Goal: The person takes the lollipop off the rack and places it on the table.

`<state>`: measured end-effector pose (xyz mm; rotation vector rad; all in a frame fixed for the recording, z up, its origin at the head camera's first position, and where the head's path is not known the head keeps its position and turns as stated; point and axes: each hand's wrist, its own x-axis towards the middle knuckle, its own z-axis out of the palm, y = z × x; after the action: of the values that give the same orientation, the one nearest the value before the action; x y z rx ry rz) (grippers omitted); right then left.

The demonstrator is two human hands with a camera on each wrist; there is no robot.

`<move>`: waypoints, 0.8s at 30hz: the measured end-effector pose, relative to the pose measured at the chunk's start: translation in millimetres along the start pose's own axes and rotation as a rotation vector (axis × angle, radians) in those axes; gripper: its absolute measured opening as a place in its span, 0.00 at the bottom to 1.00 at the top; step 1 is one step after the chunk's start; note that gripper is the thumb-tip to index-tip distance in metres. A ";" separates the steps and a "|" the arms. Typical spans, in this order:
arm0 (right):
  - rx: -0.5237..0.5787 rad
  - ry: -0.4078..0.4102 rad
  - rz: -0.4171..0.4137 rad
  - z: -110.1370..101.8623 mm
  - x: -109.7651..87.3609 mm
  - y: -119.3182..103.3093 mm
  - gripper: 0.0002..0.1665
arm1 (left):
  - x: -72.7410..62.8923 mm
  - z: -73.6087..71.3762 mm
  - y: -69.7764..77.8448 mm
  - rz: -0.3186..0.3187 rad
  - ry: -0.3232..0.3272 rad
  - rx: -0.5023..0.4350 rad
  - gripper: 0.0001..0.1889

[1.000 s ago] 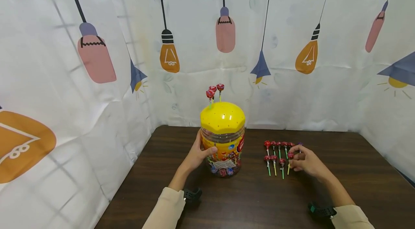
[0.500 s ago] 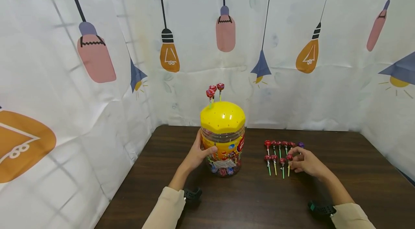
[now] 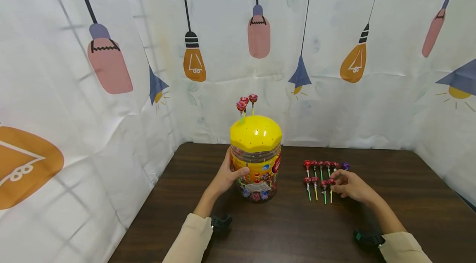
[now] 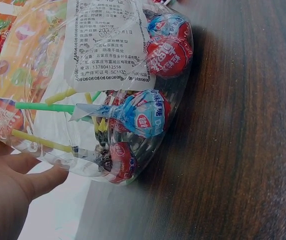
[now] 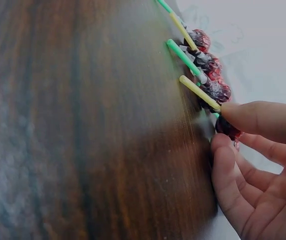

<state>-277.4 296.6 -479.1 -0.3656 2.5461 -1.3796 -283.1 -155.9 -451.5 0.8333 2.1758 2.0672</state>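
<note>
A clear candy jar (image 3: 256, 172) with a yellow domed lid (image 3: 255, 134) stands on the table. My left hand (image 3: 227, 176) grips its left side, thumb at the front. In the left wrist view, the left hand (image 4: 13, 187) lies against the jar wall, with wrapped lollipops (image 4: 145, 112) inside. At the right end of the front row, my right hand (image 3: 351, 186) pinches a red lollipop (image 3: 332, 182) with a yellow stick. In the right wrist view, thumb and fingers of the right hand (image 5: 263, 165) meet round that lollipop (image 5: 227, 129), low at the table.
Three lollipops (image 3: 243, 105) stand upright in the lid's holes. Two rows of lollipops lie right of the jar, a purple one (image 3: 345, 166) ending the back row. The dark wooden table (image 3: 290, 230) meets a patterned cloth (image 3: 223, 101) at the back.
The pinched lollipop has come down slightly and a little left, in line with the front row. The purple lollipop now shows clear of the right hand. The left hand keeps its grip.
</note>
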 end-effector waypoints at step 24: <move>-0.077 -0.080 -0.022 -5.4 -3.3 -6.5 0.28 | 1.1 -1.6 -3.1 0.021 -0.021 -0.010 0.48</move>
<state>-275.3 298.4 -470.5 -0.4548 2.5423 -1.2512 -285.8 -156.8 -453.9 0.8767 2.1540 2.0679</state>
